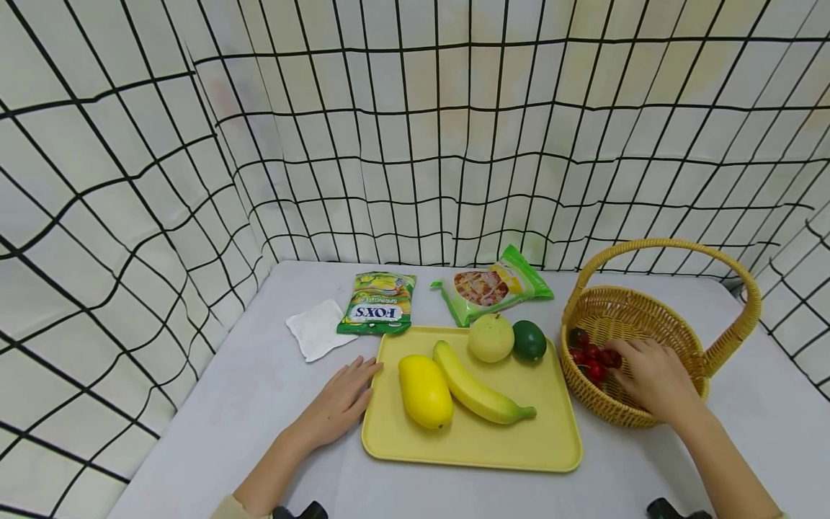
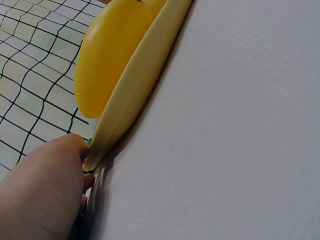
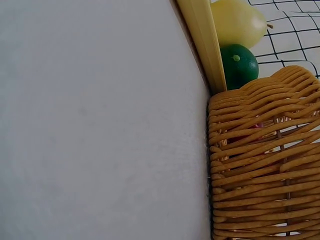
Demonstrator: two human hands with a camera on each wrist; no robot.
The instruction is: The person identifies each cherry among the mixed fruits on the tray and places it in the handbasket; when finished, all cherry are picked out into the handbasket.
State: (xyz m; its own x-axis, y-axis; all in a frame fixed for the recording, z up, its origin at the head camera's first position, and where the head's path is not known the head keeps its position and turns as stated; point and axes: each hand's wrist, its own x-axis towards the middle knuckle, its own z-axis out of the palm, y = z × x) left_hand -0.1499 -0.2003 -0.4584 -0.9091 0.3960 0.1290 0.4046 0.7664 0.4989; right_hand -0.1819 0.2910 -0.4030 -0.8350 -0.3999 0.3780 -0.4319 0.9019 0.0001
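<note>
My left hand (image 1: 341,400) lies at the left edge of the yellow tray (image 1: 480,453), its fingers fairly straight and touching the rim. On the tray sit a yellow mango-shaped fruit (image 1: 424,391), a banana (image 1: 483,389), a pale yellow pear (image 1: 491,337) and a dark green fruit (image 1: 529,341). My right hand (image 1: 653,376) reaches into the wicker basket (image 1: 632,306) and pinches a red cherry (image 1: 610,358). More cherries (image 1: 596,370) cluster at the basket's left side. The basket's wall (image 3: 265,185) hides this hand in the right wrist view.
Behind the tray lie a green FOX'S candy bag (image 1: 377,303), a white square packet (image 1: 319,330) and a green-and-white snack packet (image 1: 493,286). The basket's tall handle (image 1: 668,245) arches over it. A black grid net (image 1: 415,158) encloses the table's back and sides.
</note>
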